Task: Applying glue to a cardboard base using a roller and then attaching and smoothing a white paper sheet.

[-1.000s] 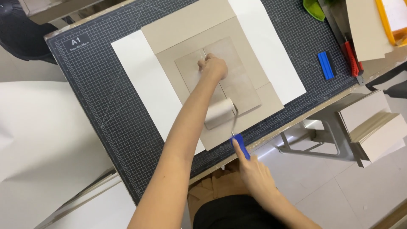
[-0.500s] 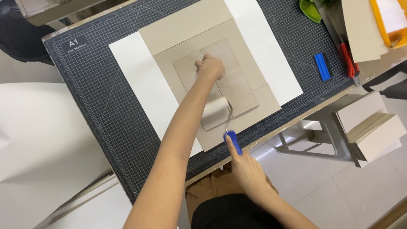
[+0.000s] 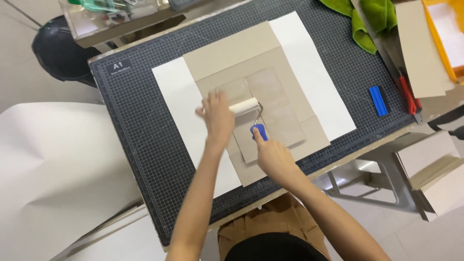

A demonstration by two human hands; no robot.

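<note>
The blue handle [image 3: 259, 131] of a small roller [image 3: 243, 106] was held closed in the right hand [image 3: 273, 157], near the frame's centre. The left hand [image 3: 216, 117] was pressed flat, fingers spread, on the grey card [image 3: 270, 104] just left of the roller. The card was judged light, stiff and apt to slide; it lay on white paper [image 3: 314, 77] over the cutting mat [image 3: 140, 116] on the bench.

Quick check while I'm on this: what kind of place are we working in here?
Most likely a craft or bookbinding workshop. A gridded cutting mat covers the bench, the right hand runs a small roller over grey board laid on white paper, and a red-handled tool lies nearby.
</note>
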